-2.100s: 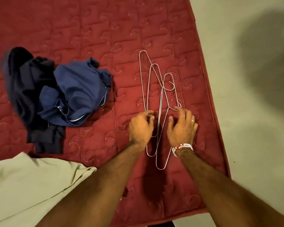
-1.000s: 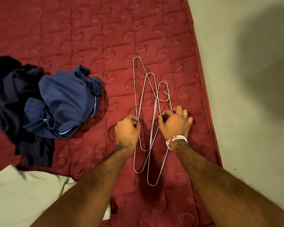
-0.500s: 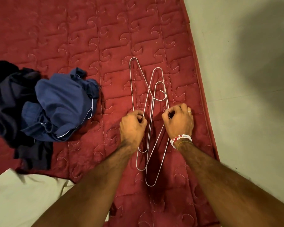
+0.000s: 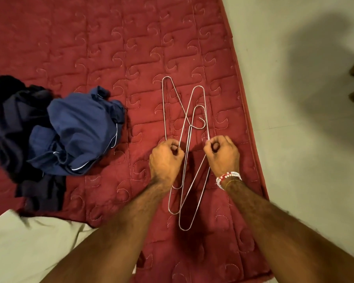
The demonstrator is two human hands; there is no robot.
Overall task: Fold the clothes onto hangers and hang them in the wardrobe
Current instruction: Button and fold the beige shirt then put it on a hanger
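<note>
Near the right edge of the red quilted mattress [image 4: 90, 48]: what looks like three thin silver wire hangers [image 4: 186, 117], interlocked and lying flat. Long axes running away from the body, roughly parallel to the mattress edge, with the hooks crossing in the middle. Gripped at mid-length from both sides: by the left hand [image 4: 166, 158], fingers curled round the leftmost wire, and by the right hand [image 4: 222, 154], fingers curled round the rightmost wire, just below the tangled hooks. Equal reach for both hands, with the tangle directly between them. Probably about to pull the frames apart sideways, across the long axis, to free one hanger. Likely to snag where a hook passes through a neighbouring frame; may call for a lift or twist rather than a straight tug. Over to the left, well apart from the hangers and nearer the left hand: a crumpled blue garment with white piping [image 4: 80, 127], heaped against a dark navy garment [image 4: 10, 119], neither yet on a hanger. Task barely begun, by the look of it.
</note>
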